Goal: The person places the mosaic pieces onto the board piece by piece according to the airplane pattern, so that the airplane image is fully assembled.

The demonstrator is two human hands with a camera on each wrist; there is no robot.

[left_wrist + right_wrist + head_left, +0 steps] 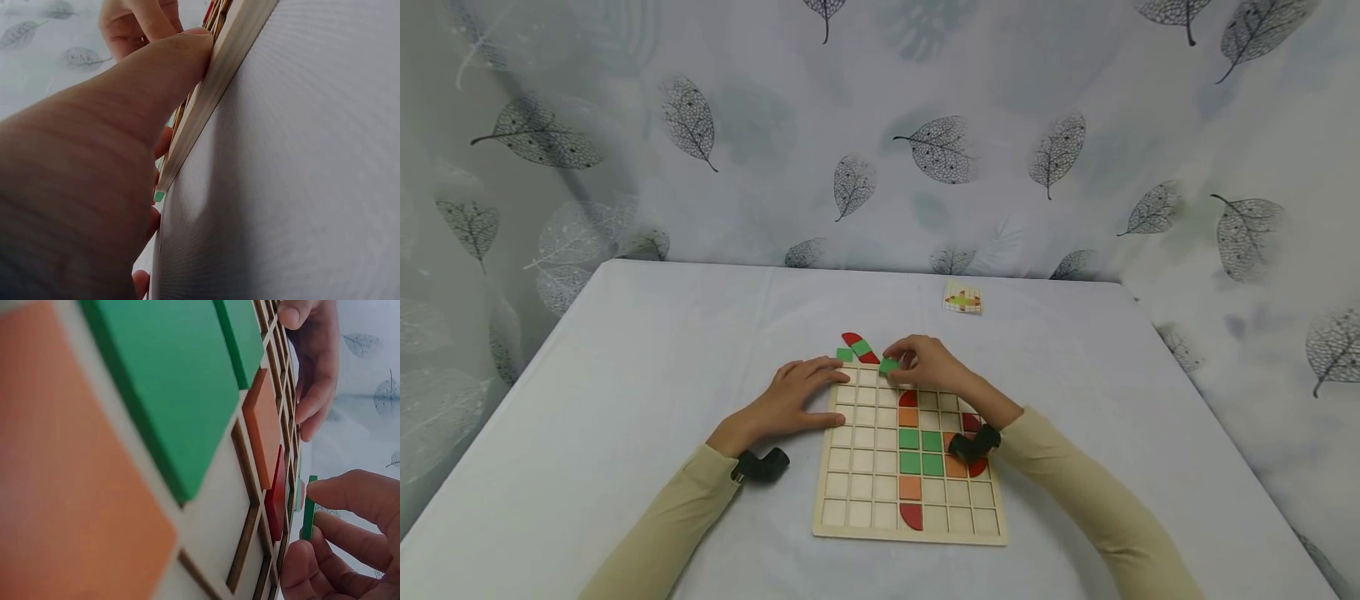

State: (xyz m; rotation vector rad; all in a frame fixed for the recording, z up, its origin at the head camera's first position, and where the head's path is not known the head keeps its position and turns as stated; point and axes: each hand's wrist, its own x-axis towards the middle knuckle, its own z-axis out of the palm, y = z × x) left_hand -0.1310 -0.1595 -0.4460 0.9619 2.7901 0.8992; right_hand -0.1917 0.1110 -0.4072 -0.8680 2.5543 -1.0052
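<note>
A light wooden grid board [861,485] lies on the white table. My left hand [793,400] rests at its left side, with the thumb touching the board's edge in the left wrist view and the fingers stretched towards the far left corner. Over the far edge, my right hand [928,364] pinches a green square tile [309,507] between thumb and fingers. On the board sit green squares [920,451], orange squares [910,487] and red rounded tiles [912,516]. My right wrist and its camera cover some tiles on the right.
Beyond the board's far edge lie a loose green square [845,355] and a slanted row of red [852,338] and green [861,348] tiles. A small pattern card [962,298] lies near the table's back edge. A leaf-print cloth [760,167] hangs behind.
</note>
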